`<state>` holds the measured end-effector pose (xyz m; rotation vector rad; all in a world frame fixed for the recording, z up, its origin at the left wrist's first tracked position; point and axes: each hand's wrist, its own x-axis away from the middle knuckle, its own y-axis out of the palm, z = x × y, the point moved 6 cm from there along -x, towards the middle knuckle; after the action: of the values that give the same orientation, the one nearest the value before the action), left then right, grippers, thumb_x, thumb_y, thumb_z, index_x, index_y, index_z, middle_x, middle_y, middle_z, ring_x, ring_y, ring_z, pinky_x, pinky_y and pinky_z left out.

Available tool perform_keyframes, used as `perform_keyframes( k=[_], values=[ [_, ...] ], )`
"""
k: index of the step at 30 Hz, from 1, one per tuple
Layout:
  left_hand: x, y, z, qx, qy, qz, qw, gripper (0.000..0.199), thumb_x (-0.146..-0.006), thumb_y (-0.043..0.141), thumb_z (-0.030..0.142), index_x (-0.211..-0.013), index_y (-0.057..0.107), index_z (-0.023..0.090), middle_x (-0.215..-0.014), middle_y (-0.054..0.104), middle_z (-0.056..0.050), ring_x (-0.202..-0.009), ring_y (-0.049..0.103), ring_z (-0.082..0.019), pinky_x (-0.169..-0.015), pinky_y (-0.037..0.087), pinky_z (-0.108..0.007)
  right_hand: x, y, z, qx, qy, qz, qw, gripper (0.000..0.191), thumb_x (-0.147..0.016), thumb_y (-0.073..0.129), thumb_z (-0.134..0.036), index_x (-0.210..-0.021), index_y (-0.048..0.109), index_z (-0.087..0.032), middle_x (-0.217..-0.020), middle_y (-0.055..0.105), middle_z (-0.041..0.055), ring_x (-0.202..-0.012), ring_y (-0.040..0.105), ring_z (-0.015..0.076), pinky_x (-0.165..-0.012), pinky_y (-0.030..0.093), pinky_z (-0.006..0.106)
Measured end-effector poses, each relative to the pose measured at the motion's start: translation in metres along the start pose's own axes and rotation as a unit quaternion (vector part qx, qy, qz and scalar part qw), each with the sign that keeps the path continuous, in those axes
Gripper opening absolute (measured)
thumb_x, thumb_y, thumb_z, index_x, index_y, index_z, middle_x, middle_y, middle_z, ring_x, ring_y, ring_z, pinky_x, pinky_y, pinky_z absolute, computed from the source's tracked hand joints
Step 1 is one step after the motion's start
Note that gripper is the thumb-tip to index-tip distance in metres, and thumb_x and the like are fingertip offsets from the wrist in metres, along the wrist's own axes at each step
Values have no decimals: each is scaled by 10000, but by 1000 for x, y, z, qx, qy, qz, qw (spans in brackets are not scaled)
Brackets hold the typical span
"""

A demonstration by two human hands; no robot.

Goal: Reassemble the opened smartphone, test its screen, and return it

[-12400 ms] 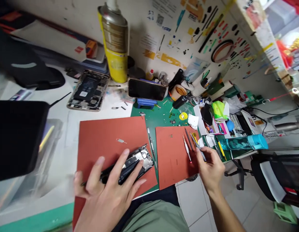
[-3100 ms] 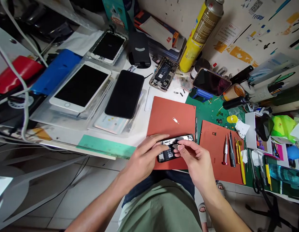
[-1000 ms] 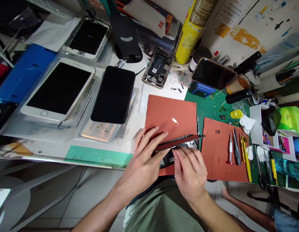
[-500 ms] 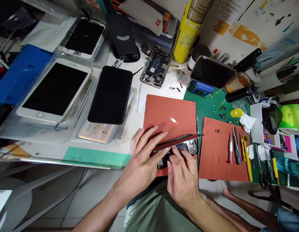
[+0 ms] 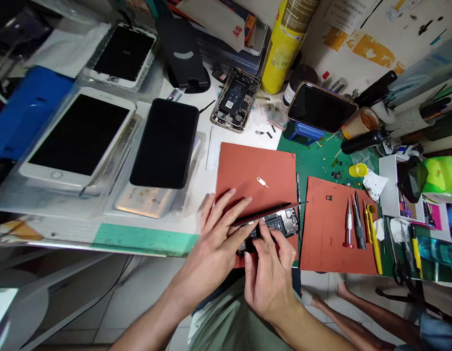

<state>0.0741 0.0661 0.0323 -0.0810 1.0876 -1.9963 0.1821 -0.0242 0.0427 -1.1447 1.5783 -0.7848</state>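
Note:
An opened phone (image 5: 288, 222) lies on a reddish-brown mat (image 5: 255, 165), its battery and metal inner parts showing. Along its far long edge a thin dark phone panel (image 5: 273, 210) stands tilted up. My left hand (image 5: 214, 239) grips the panel's left end, some fingers behind it and one in front. Over the left half of the phone, my right hand (image 5: 271, 273) has its fingers bent inward, one fingertip at the foot of the panel. What lies beneath those fingertips is hidden. A SIM eject pin (image 5: 262, 182) rests on the mat beyond the panel.
Screwdrivers (image 5: 348, 222) and a yellow brush (image 5: 374, 239) lie on a second mat (image 5: 321, 229) at right. A black-screened phone (image 5: 165, 144) and a white phone (image 5: 81, 134) sit at left. Behind are an opened phone (image 5: 236, 100) and a yellow can (image 5: 284, 53).
My right hand has shifted slightly left and toward me, its thumb lower. More of the phone's inside shows below the panel. My left hand stays nearly in place.

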Motion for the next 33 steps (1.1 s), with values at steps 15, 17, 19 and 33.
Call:
perform_keyframes(
  k=[15, 17, 19, 33],
  values=[
    [-1, -1, 1, -1, -7, -8, 1000, 431, -1004, 532, -18, -1320, 723, 204, -1678, 520, -132, -1692, 247, -350, -1358, 173, -729, 1, 2, -2, 21, 10, 0, 1000, 228, -1069, 518, -195, -1248, 637, -118, -1417, 713, 235, -1268, 593, 347, -1007, 450, 475],
    [0, -1, 1, 1, -7, -7, 1000, 441, -1002, 535, -20, -1324, 723, 216, -1675, 526, -124, -1692, 252, -342, -1358, 175, -724, 1, 2, -3, 23, 14, -2, 1000, 227, -1067, 521, -199, -1244, 639, -118, -1411, 716, 233, -1267, 591, 348, -1005, 447, 474],
    [0, 0, 0, 3, -6, -9, 1000, 461, -998, 537, -21, -1344, 713, 227, -1675, 527, -118, -1691, 257, -338, -1357, 178, -725, 1, 3, -3, 27, 19, -6, 999, 231, -1067, 520, -209, -1250, 637, -128, -1420, 711, 226, -1265, 592, 346, -999, 447, 471],
    [-1, 0, 0, 5, 5, 5, 1000, 524, -958, 524, -58, -1344, 720, 238, -1666, 532, -112, -1673, 298, -353, -1340, 235, -730, -1, 1, -5, 6, 35, -14, 999, 257, -1038, 539, -168, -1280, 614, -118, -1477, 662, 231, -1288, 565, 347, -1025, 440, 472]
  ],
)
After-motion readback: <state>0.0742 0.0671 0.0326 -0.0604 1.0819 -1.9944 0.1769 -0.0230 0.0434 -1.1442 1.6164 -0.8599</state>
